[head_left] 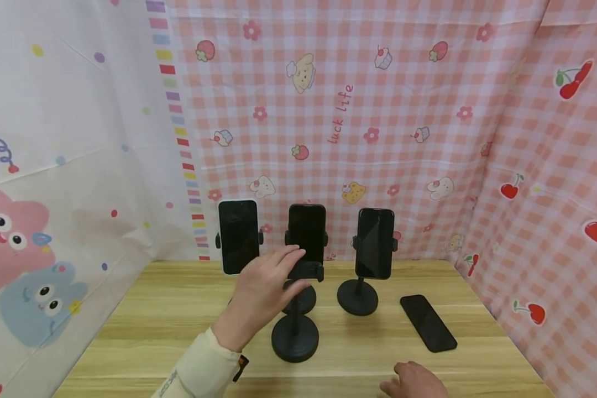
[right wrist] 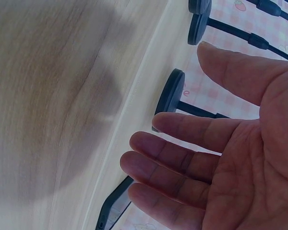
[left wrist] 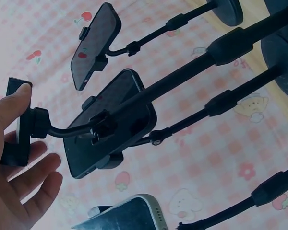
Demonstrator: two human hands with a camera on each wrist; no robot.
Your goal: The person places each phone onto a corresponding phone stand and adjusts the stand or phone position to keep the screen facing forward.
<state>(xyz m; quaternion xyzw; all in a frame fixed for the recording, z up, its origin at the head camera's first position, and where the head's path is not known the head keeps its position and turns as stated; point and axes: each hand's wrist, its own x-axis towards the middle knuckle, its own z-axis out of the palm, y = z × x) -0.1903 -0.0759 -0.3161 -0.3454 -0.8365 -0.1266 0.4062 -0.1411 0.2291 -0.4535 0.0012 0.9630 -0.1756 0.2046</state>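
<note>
My left hand (head_left: pixel 263 284) grips the clamp head of a black phone stand (head_left: pixel 295 338) at the front middle of the table. In the left wrist view the thumb lies along the clamp (left wrist: pixel 23 129) and the other fingers are behind it; no phone sits in this clamp. Low at the front right is my right hand (head_left: pixel 415 381), holding nothing, its fingers loosely spread in the right wrist view. The nearest thing to it is a black phone (head_left: pixel 428 323) lying flat on the table.
Behind stand three more stands with upright phones: a white-framed phone (head_left: pixel 239 237) at left, a black phone (head_left: pixel 312 226) in the middle, partly hidden by my left hand, and another black phone (head_left: pixel 375 243) at right. Patterned cloth (head_left: pixel 378 110) surrounds the wooden table (head_left: pixel 144 331).
</note>
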